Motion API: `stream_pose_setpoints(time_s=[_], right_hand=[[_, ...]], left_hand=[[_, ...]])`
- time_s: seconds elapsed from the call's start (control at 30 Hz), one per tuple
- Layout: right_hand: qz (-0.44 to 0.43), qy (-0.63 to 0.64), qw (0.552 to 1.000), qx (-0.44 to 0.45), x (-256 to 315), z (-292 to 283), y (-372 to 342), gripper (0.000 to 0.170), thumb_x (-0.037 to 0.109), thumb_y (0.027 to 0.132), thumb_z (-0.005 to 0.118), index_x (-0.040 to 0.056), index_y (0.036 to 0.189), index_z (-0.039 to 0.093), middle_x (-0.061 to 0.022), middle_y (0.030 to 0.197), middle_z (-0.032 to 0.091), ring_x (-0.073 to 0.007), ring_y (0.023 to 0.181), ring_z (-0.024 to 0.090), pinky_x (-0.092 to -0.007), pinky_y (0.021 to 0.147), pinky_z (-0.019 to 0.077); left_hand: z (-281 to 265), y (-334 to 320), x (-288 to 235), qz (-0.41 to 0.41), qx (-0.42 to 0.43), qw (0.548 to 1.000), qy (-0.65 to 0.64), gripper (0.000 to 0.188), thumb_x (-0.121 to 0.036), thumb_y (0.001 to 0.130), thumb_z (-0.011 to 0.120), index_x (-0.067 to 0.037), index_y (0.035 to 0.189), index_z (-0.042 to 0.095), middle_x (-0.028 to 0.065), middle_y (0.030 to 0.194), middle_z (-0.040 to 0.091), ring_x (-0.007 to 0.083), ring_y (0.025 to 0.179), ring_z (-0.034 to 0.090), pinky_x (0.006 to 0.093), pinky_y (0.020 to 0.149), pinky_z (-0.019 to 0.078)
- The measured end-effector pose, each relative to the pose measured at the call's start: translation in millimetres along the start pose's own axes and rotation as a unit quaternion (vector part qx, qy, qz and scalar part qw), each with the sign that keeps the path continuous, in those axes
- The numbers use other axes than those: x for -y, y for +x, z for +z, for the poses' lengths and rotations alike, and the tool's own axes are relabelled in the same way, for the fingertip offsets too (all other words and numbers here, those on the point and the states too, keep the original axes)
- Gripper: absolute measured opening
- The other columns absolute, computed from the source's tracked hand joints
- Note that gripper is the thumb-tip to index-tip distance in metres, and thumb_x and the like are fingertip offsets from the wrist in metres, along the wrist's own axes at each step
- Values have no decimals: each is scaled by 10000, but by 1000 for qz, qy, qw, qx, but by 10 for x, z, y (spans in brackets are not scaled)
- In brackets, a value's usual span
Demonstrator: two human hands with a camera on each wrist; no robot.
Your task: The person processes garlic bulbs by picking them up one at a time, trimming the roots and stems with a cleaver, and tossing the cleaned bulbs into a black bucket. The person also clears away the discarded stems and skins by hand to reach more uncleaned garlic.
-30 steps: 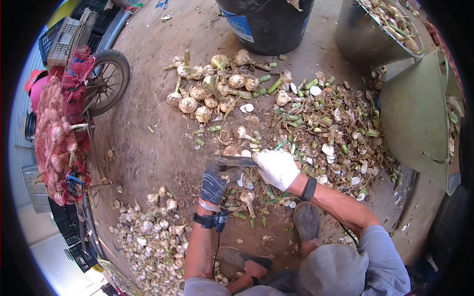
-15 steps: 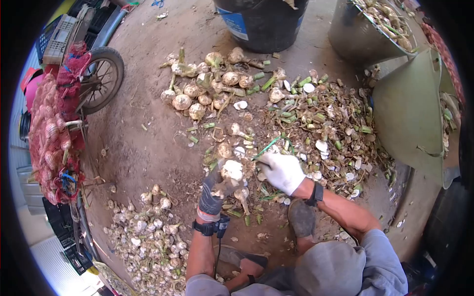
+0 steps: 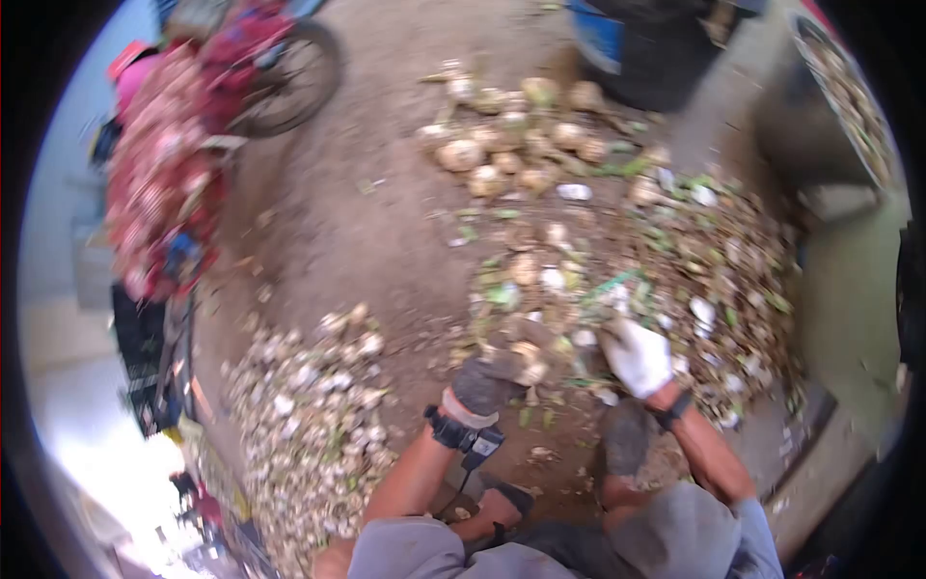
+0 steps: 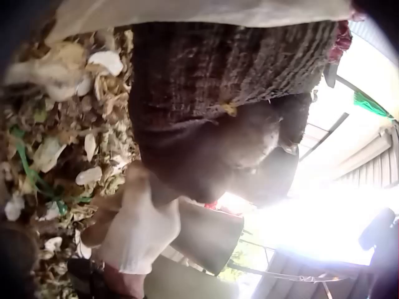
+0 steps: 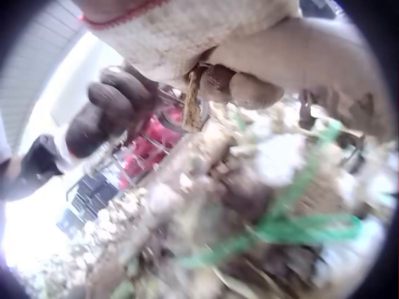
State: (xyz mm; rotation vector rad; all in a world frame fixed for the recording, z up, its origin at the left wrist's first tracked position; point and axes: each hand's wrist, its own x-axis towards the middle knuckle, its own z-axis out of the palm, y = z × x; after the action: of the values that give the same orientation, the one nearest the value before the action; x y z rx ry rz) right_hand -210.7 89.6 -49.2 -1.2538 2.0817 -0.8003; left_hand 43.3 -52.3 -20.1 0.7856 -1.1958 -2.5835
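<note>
My left hand (image 3: 482,388), in a dark glove, is above the ground left of the trimmings, its fingers curled. A pale garlic bulb (image 4: 257,134) shows blurred in its grip in the left wrist view, mostly hidden by the glove. My right hand (image 3: 639,359), in a white glove with bare fingertips, hovers low over the trimmings. It grips a knife (image 5: 192,107), of which only a narrow brown, rusty-looking strip shows. Below it, a green strap (image 5: 293,212) lies among the peelings. Untrimmed garlic bulbs (image 3: 502,154) are heaped ahead of me.
Trimmed bulbs (image 3: 313,425) cover the ground on the left. Cut stems and skins (image 3: 733,289) spread to the right, beside a pale green tub (image 3: 854,318). A black bucket (image 3: 666,58) stands ahead. A red mesh sack of garlic (image 3: 159,183) lies by a wheel (image 3: 304,77).
The head view has swung left and blurred. The hands have drawn apart; my left hand has shifted left with the bulb. The knife, level between both hands earlier, now stays with my right hand.
</note>
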Motion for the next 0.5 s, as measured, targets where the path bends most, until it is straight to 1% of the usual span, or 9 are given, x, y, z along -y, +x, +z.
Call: stream_pose_setpoints(time_s=[0.07,0.13,0.17,0.2,0.27,0.3,0.37,0.47,0.5], right_hand=[[54,82,994,-42,-244,106,-128,121,144,882,685,64,967,717,-184,822,703,-353,762,707,-406,674,553],[103,63,991,-56,-293,36,-94,129,158,904,684,52,974,711,-191,815,699,-343,749,709,-393,674,541],[104,58,991,-59,-261,10,-61,140,172,917,680,48,977,708,-191,803,694,-336,735,707,-390,669,534],[107,62,991,-59,-174,-21,14,164,185,923,682,33,983,700,-177,776,694,-309,706,703,-384,661,531],[142,101,985,-23,-144,45,146,198,185,924,677,14,1023,684,-169,758,698,-282,665,694,-382,643,526],[163,108,981,-12,-131,120,235,209,186,923,675,10,1035,678,-170,758,701,-273,655,694,-380,637,526],[132,71,989,-17,-43,169,398,259,208,923,667,0,1078,674,-174,761,702,-235,637,689,-363,615,526],[204,169,964,0,198,104,605,272,200,921,678,-1,1105,683,-95,774,723,-141,663,667,-354,626,536],[169,198,965,-24,36,264,675,265,196,920,681,0,1099,683,-83,789,726,-136,667,660,-347,629,537]], left_hand=[[-333,-430,-158,-30,-89,962,256,573,-293,952,631,-8,1430,494,176,1271,655,350,1186,626,441,1028,503],[-616,-654,-625,-209,-61,959,-183,593,-329,925,662,-15,1413,538,199,1258,673,336,1194,635,409,1023,499],[-885,-666,-777,-220,6,955,198,493,-287,928,682,-19,1333,604,190,1263,675,301,1181,641,412,1012,501],[-1134,-630,-905,-201,68,807,551,394,-245,930,703,-22,1253,669,181,1269,676,267,1168,647,414,1002,503],[-1138,-581,-1294,-235,-22,604,761,413,-319,875,711,-48,1187,700,200,1217,689,338,1168,644,469,1003,498],[-1264,-599,-1332,-235,-35,601,763,413,-319,875,711,-48,1187,700,200,1217,689,338,1168,644,469,1003,498],[-1578,-565,-1410,-261,-220,463,818,379,-310,838,670,-83,1138,710,201,1203,682,390,1126,639,500,969,505],[-2146,-885,-1165,-117,-233,448,855,247,-294,837,652,-137,992,764,153,1000,737,375,960,697,488,842,544],[-2147,-984,-1251,-214,-192,438,852,223,-259,839,647,-146,992,764,149,968,737,349,916,711,468,785,560]])
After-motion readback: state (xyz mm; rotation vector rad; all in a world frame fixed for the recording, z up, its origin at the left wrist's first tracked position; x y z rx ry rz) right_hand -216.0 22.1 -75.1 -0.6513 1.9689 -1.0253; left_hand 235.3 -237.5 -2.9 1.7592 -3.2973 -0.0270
